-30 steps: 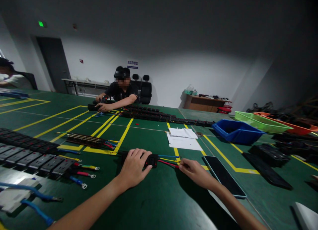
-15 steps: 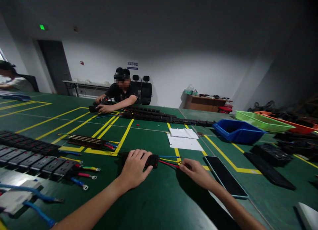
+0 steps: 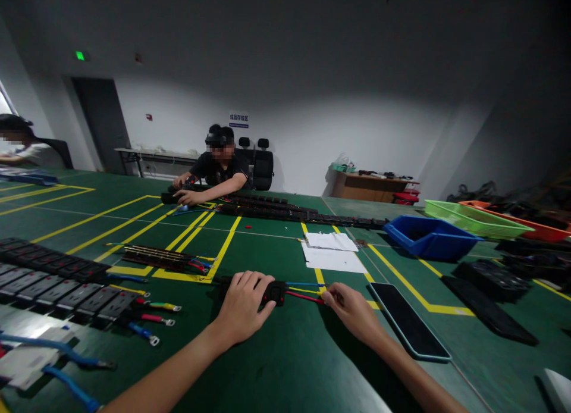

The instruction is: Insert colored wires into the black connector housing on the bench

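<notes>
My left hand (image 3: pixel 244 306) lies curled over a black power strip (image 3: pixel 273 293) on the green table, fingers pressing its end near a red switch. From that end run red, blue and yellow wires (image 3: pixel 303 291) to the right. My right hand (image 3: pixel 350 310) is closed in a pinch on the ends of those wires. A dark phone (image 3: pixel 408 327) lies flat just right of my right hand.
Rows of power strips with coloured leads (image 3: pixel 66 285) lie at the left. White papers (image 3: pixel 332 252) sit ahead, a blue bin (image 3: pixel 428 237) and green tray (image 3: pixel 473 219) at the right. A person (image 3: pixel 216 169) works across the table; another sits at the far left.
Both hands have kept their grip; the view has tilted slightly, shifting everything a little lower in the picture.
</notes>
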Tool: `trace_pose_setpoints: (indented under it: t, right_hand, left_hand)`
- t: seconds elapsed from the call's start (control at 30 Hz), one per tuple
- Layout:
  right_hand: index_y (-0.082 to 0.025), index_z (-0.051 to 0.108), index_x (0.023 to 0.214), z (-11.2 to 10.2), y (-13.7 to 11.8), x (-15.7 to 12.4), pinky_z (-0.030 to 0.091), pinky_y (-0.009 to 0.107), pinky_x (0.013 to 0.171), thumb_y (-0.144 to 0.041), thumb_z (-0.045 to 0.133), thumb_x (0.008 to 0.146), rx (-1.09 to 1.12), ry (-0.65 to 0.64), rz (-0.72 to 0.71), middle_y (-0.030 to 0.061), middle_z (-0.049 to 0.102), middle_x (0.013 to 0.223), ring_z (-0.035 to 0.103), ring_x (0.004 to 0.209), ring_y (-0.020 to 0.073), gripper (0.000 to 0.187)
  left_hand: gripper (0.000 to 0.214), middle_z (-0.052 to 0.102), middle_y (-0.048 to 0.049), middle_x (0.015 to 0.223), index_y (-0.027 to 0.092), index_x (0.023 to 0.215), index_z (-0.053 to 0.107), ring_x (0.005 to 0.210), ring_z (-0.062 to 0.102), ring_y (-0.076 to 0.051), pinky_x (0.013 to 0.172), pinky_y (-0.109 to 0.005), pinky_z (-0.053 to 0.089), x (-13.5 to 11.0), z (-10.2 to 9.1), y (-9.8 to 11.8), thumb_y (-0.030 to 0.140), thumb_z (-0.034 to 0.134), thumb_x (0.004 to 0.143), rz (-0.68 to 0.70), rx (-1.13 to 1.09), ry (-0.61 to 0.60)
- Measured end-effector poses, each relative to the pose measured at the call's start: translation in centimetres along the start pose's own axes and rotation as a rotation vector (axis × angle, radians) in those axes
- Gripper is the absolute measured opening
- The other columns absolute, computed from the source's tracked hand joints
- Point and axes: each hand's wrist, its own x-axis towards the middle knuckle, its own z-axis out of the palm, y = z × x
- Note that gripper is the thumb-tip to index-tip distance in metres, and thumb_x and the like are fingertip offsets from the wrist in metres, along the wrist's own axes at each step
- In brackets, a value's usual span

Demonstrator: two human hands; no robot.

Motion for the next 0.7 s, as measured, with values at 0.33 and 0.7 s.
trace_pose_setpoints:
  t: [0.33,0.7]
  right_hand:
    - [-0.020,0.059,0.071,-0.1,-1.1,0.6,0.032,0.026,0.052,-0.059,0.047,0.087,0.369,-0.115,0.218,-0.0008,0.052,0.060,0.046,0.056,0.0143,0.044]
    - [-0.021,0.063,0.082,-0.4,0.3,0.2,0.038,0.029,0.062,-0.054,0.043,0.096,-0.052,0.009,-0.022,0.0042,0.064,0.075,0.057,0.069,0.0194,0.041]
  left_hand:
    - [0.042,0.063,-0.0073,0.122,0.025,0.131,0.055,0.113,0.056,-0.028,0.101,-0.047,0.039,0.0,0.2,-0.2,0.037,0.059,0.092,0.014,-0.005,0.014]
    - [0.041,0.063,-0.0070,0.122,0.025,0.131,0.055,0.112,0.056,-0.027,0.100,-0.047,0.039,0.0,0.1,-0.1,0.037,0.059,0.092,0.008,-0.015,0.009]
